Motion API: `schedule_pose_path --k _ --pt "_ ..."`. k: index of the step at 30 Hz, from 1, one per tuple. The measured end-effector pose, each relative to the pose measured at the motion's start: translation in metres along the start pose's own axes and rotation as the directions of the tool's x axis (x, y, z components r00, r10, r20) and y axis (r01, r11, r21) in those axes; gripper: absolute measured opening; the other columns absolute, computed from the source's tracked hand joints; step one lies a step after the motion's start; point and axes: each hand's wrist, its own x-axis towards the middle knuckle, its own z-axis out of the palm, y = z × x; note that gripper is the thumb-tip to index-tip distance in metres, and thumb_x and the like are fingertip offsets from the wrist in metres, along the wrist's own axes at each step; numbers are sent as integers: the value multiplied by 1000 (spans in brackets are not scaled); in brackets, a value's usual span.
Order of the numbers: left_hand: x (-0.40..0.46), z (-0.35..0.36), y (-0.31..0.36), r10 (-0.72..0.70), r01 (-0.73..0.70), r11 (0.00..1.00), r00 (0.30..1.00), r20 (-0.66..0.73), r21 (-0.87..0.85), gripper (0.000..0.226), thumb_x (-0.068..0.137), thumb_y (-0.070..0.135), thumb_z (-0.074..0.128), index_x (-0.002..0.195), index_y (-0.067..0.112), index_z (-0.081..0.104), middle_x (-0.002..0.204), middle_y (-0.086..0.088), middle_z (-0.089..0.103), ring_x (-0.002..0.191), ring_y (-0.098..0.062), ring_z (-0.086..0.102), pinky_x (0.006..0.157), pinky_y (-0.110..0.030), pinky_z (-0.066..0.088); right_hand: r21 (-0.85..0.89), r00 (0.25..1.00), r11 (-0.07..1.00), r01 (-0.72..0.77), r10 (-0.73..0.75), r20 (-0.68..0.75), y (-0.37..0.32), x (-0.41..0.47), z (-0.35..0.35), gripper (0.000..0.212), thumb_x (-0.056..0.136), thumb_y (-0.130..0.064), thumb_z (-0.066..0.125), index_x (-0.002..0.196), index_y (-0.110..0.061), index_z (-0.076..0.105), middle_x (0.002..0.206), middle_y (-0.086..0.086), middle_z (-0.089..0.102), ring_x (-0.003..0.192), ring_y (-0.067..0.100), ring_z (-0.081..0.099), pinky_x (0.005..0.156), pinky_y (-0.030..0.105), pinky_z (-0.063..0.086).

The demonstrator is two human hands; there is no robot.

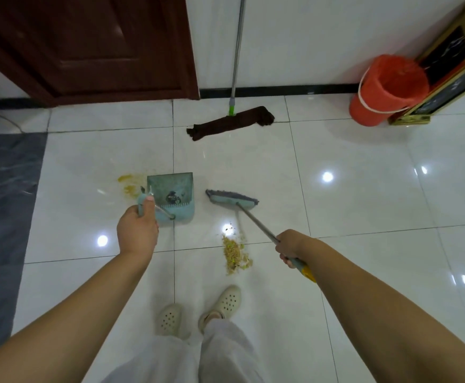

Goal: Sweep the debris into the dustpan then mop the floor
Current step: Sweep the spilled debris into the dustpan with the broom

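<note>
My left hand (137,230) grips the handle of a teal dustpan (172,196) that stands on the white tile floor ahead of me. My right hand (289,248) holds the metal handle of a broom; the teal broom head (232,200) rests on the floor to the right of the dustpan, apart from it. A pile of yellowish debris (235,255) lies on the tiles nearer to me than the broom head. A yellow stain (127,183) marks the floor left of the dustpan. A mop with a dark cloth head (230,123) leans against the far wall.
A red bucket (386,91) stands at the right by the wall, beside a gold-framed object (447,70). A dark wooden door (93,42) is at the back left. A grey mat (3,217) covers the floor on the left. My feet in white clogs (198,310) are below.
</note>
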Motion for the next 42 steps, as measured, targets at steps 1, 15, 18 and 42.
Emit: schedule_pose_path --k 1,15,18,42 --pt "2 -3 1 1 -1 1000 1000 3 4 48 86 61 42 67 18 52 59 -5 54 54 -24 49 56 -33 43 12 1000 1000 -3 2 23 -2 -3 0 14 97 -1 41 86 -7 49 70 8 49 55 17 43 47 23 37" --pt "32 -19 -1 -62 58 995 997 -50 -78 49 90 56 45 69 12 52 56 -3 52 48 -17 46 50 -26 40 411 985 905 107 -42 -165 -107 68 -26 12 98 -5 47 107 2 46 77 18 51 51 19 42 31 13 38" --pt "31 -21 -5 -80 72 992 994 -73 -99 48 90 55 45 76 10 54 55 -2 51 45 -13 45 44 -24 40 338 982 931 140 -86 -169 -134 93 -26 13 98 -5 46 108 2 48 96 20 53 52 19 46 32 15 41" --pt "-22 -64 -65 20 -21 999 999 -47 -27 52 90 58 41 69 11 52 59 -6 54 53 -23 48 55 -32 42 -306 999 951 -43 36 -29 38 13 41 26 96 -2 37 114 -14 51 83 12 55 53 15 43 46 21 38"
